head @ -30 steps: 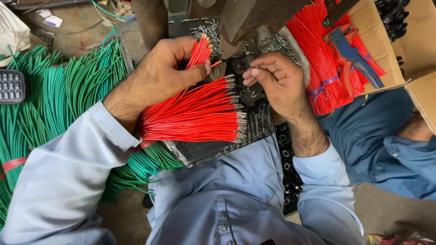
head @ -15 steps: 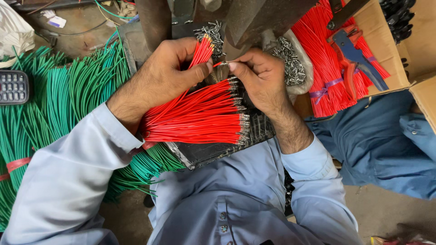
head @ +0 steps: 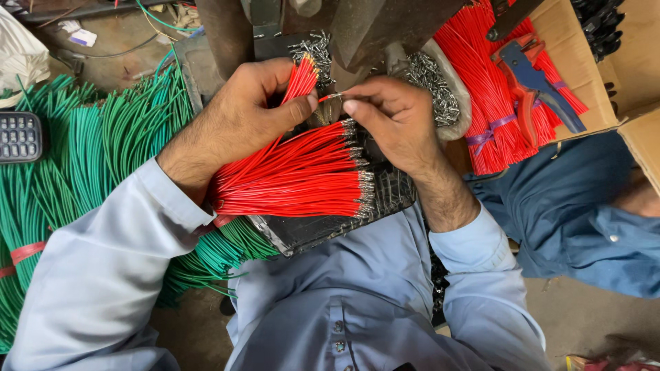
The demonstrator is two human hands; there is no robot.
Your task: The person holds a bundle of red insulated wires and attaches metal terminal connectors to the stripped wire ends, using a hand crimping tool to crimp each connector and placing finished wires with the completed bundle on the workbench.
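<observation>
My left hand [head: 237, 124] grips a small bunch of red wires [head: 300, 79], their metal-tipped ends pointing up between thumb and fingers. My right hand [head: 388, 113] pinches a single red wire [head: 330, 97] right beside that bunch, under a dark metal machine part [head: 371, 27]. Below both hands a fan of red wires with metal terminals [head: 302, 175] lies on a dark tray [head: 316, 230] on my lap.
A large heap of green wires [head: 89, 148] lies at left, with a keypad phone [head: 19, 136] on it. Small metal terminals [head: 433, 82] fill a dish behind my right hand. Bundled red wires [head: 481, 75] and a blue-red crimping tool [head: 533, 86] rest in a cardboard box [head: 629, 82].
My right hand moved left from beside the terminal dish to the bunch in my left hand and now pinches one wire there. My left hand stayed put.
</observation>
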